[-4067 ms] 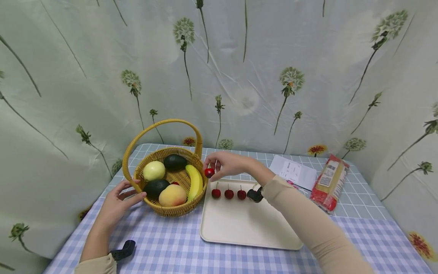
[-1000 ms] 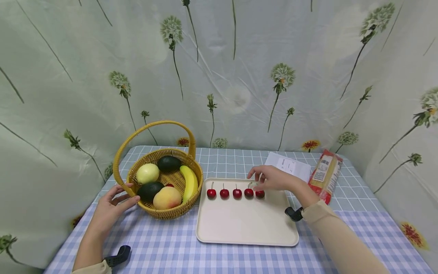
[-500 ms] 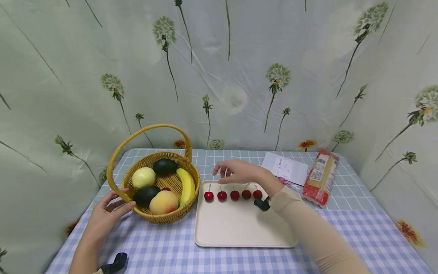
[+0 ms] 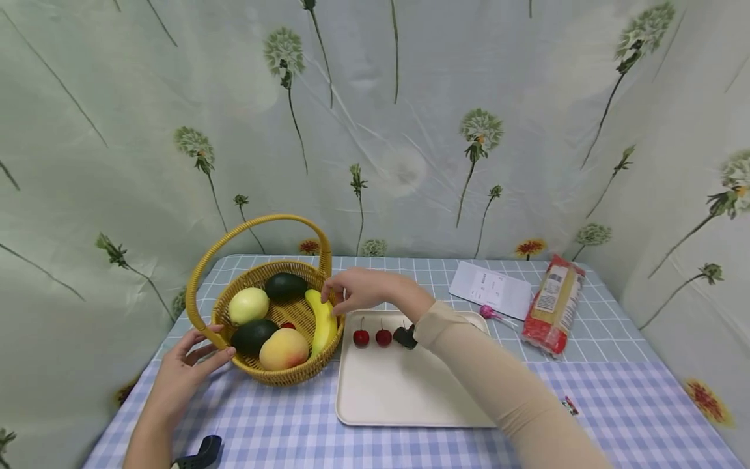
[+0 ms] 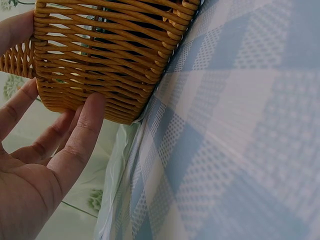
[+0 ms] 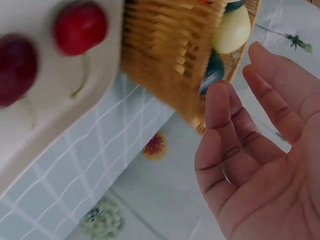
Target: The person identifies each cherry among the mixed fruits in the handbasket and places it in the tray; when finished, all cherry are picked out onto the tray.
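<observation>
My left hand holds the yellow wicker basket at its left side, thumb and fingers either side of the handle's base. In the left wrist view, the fingertips lie against the woven wall. My right hand hovers at the basket's right rim, fingers loosely bent around nothing, overlapping the banana. The basket also holds two dark avocados, a pale green round fruit, a peach and a partly hidden red cherry. Cherries line the tray's back; my right arm hides some.
The cream tray stands right of the basket. Behind it lie a white paper packet, a pink lollipop and a red-and-clear food packet. A small wrapped item lies front right. A flowered curtain backs the table.
My right hand carried a cherry to the right end of the tray's row, let go of it, then moved left to the basket. My left hand has stayed on the basket.
</observation>
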The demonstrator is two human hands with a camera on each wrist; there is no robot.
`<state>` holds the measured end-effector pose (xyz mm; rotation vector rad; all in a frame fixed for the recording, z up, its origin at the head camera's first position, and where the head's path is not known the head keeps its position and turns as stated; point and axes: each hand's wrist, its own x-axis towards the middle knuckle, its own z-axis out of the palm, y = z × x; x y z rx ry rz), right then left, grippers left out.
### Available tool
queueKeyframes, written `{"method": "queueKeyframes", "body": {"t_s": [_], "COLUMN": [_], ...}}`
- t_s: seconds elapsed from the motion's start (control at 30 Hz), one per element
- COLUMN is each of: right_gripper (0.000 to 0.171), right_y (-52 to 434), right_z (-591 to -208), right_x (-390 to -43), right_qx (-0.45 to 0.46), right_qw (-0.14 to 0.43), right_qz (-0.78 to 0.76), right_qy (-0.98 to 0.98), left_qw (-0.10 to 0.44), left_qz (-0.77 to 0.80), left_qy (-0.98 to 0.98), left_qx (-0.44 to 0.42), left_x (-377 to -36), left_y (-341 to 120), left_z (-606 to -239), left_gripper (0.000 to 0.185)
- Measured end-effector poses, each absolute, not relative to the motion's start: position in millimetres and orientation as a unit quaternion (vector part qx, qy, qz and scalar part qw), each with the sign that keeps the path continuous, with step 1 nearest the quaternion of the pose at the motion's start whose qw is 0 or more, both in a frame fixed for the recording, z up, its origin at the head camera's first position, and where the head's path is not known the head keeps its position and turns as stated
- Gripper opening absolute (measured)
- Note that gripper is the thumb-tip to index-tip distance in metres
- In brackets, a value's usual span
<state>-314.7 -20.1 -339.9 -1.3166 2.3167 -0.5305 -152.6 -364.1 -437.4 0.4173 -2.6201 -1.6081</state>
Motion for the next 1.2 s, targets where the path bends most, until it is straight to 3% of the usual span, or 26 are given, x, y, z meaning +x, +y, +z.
{"method": "queueKeyframes", "body": {"t_s": [0.37, 0.8, 1.2], "right_gripper": [0.036, 0.046, 0.047], "right_y": [-78.5, -117.5, -132.5], "right_z": [-340.8, -344.3, -344.8], "right_x": [-315.5, -313.9, -313.5], "right_qx": [-0.486, -0.441, -0.37], "right_qw": [0.235, 0.277, 0.367], "right_qz": [-0.128, -0.07, -0.094], "right_qy": [0.832, 0.851, 0.849], "left_qw": [0.003, 0.001, -0.001], "left_qz": [-0.517, -0.519, -0.546], "left_qy": [-0.843, -0.842, -0.822], "left_qx": [0.148, 0.147, 0.159], "left_x": [-153.1, -154.7, -154.8], "left_y": [-363.9, -364.4, -363.3], "left_z": [-437.1, -437.4, -437.2], "left_gripper": [0.071, 0.073, 0.075]}}
